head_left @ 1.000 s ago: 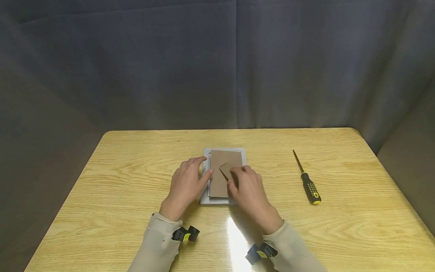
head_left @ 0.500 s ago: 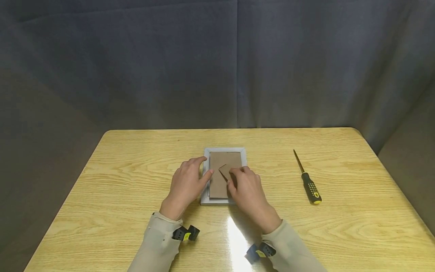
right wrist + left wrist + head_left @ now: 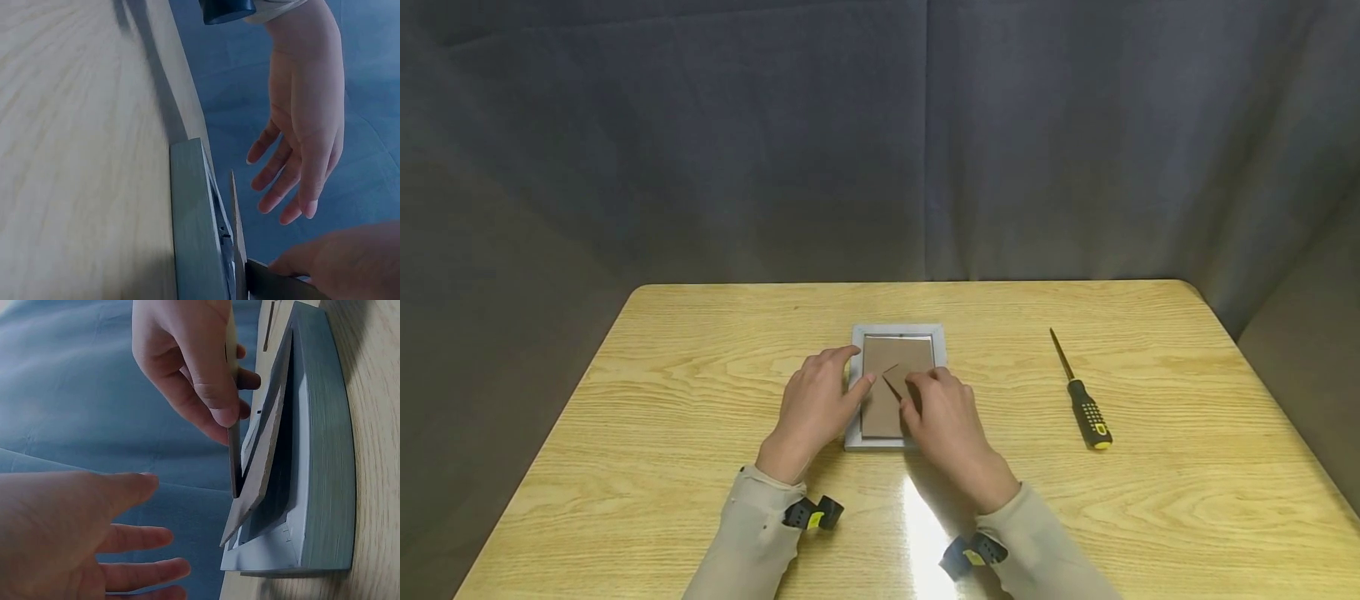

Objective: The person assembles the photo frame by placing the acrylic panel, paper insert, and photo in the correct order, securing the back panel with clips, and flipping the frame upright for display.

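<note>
A light grey picture frame (image 3: 858, 333) lies back up on the table. Its brown backing board (image 3: 880, 417) sits tilted over the opening, one end raised above the frame in the left wrist view. My right hand (image 3: 950, 417) pinches the fold-out stand leg (image 3: 234, 462) of the board between thumb and fingers. My left hand (image 3: 815, 400) hovers at the frame's left side, fingers spread and relaxed, holding nothing. The right wrist view shows this left hand (image 3: 306, 125) apart from the board's edge (image 3: 237, 231).
A screwdriver (image 3: 1086, 417) with a black and yellow handle lies to the right on the wooden table (image 3: 700, 350), its shaft pointing away. Dark grey curtains (image 3: 775, 150) hang behind the table and at both sides.
The backing board has shifted slightly toward me with my right hand, and a strip of the frame's opening now shows beyond its far edge. My left hand stays almost still.
</note>
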